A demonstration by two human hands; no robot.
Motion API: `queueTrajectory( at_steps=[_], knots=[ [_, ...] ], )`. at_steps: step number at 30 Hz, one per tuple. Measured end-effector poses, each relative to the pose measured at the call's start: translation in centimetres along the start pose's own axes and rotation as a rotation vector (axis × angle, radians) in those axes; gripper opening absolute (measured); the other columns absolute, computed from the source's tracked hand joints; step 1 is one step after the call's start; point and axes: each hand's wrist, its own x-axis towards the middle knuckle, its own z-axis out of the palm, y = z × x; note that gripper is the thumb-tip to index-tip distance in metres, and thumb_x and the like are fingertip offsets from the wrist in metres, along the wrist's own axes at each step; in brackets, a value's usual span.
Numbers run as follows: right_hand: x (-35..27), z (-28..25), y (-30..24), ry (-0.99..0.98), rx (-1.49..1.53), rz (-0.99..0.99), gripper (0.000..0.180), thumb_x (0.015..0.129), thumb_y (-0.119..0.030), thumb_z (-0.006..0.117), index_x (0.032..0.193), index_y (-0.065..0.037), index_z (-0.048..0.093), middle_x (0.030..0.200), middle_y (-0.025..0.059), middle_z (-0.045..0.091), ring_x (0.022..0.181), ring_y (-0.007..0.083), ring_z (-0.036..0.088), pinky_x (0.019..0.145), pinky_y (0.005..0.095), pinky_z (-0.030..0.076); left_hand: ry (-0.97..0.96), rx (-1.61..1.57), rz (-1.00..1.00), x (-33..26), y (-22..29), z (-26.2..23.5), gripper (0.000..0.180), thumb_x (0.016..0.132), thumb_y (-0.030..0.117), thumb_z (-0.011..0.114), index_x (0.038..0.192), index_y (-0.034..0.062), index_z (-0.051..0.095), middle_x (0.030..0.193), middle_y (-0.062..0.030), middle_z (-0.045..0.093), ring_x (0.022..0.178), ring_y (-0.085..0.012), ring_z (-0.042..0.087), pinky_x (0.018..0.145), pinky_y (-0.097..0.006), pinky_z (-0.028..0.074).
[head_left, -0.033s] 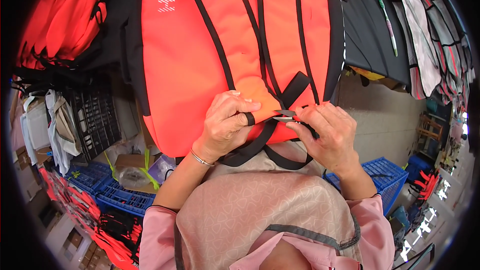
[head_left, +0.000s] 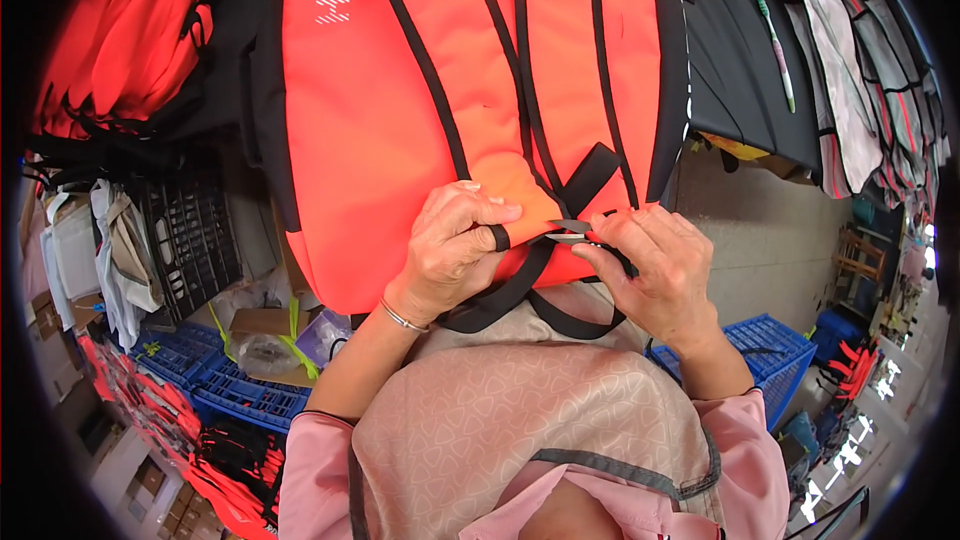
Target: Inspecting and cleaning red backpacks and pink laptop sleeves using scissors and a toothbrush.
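A bright orange-red backpack (head_left: 365, 130) with black trim lies before me, its shoulder straps running down toward my body. My left hand (head_left: 452, 240) pinches the lower end of one orange strap (head_left: 518, 195), thumb on top and fingers curled. In my right hand (head_left: 655, 260) is a pair of small metal thread snips (head_left: 570, 236), mostly covered by the fingers. Their blades point left and lie against the strap's edge, close to my left fingertips. A black webbing strap (head_left: 590, 180) sticks up just beyond the snips, and another black webbing loop hangs below my hands.
A black-covered table (head_left: 735, 90) bears a toothbrush (head_left: 776, 55) at the right, beside grey fabric pieces (head_left: 840, 90). More red pieces (head_left: 150, 40) are stacked at the far left. Blue crates (head_left: 755, 350) stand low on both sides, with a cardboard box (head_left: 265, 340) at the left.
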Motion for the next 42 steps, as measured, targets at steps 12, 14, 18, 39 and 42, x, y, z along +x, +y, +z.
queueTrajectory(
  at_steps=[12, 14, 18, 39, 42],
  knots=[
    [1.0, 1.4, 0.3, -0.193, 0.893, 0.525, 0.019, 0.078, -0.007, 0.079, 0.090, -0.001, 0.066, 0.076, 0.0004, 0.065, 0.070, 0.0031, 0.059, 0.058, 0.0191, 0.045, -0.053, -0.149, -0.206, 0.4, 0.3, -0.1, 0.024, 0.061, -0.001, 0.084, 0.082, 0.0073, 0.074, 0.092, -0.0026, 0.070, 0.080, -0.0191, 0.064, 0.082, -0.037, 0.052],
    [2.1, 0.5, 1.3, -0.043, 1.101, 0.681, 0.018, 0.080, -0.005, 0.078, 0.091, -0.001, 0.065, 0.080, -0.0013, 0.065, 0.070, 0.0013, 0.056, 0.058, 0.0161, 0.043, -0.028, -0.177, -0.250, -0.2, 0.0, -0.3, 0.024, 0.062, 0.002, 0.086, 0.084, 0.0062, 0.076, 0.094, -0.0032, 0.070, 0.080, -0.0188, 0.063, 0.082, -0.035, 0.051],
    [1.9, -0.7, 1.1, -0.051, 0.630, 0.421, 0.020, 0.078, -0.006, 0.079, 0.092, 0.001, 0.067, 0.076, 0.0033, 0.067, 0.065, 0.0042, 0.057, 0.056, 0.0193, 0.045, -0.041, -0.232, -0.372, 0.3, 0.4, -0.7, 0.027, 0.064, 0.004, 0.086, 0.089, 0.0043, 0.076, 0.092, -0.0061, 0.070, 0.079, -0.0165, 0.063, 0.075, -0.029, 0.051],
    [3.3, 1.0, 2.1, -0.102, 0.557, 0.241, 0.016, 0.077, -0.012, 0.079, 0.084, -0.004, 0.067, 0.071, 0.0028, 0.066, 0.065, 0.0121, 0.062, 0.060, 0.0272, 0.050, -0.083, -0.368, -0.554, 2.2, 0.8, -1.9, 0.018, 0.072, 0.006, 0.082, 0.088, 0.0017, 0.074, 0.085, -0.0067, 0.067, 0.077, -0.0129, 0.061, 0.069, -0.026, 0.049],
    [3.3, 1.1, 2.1, -0.144, 0.917, 0.496, 0.021, 0.077, -0.009, 0.080, 0.090, -0.002, 0.064, 0.079, 0.0021, 0.067, 0.074, 0.0082, 0.062, 0.066, 0.0251, 0.051, -0.095, -0.394, -0.581, 2.2, 0.6, -1.9, 0.019, 0.075, 0.007, 0.080, 0.092, 0.0029, 0.075, 0.084, -0.0060, 0.066, 0.077, -0.0122, 0.060, 0.070, -0.026, 0.049]
  ],
)
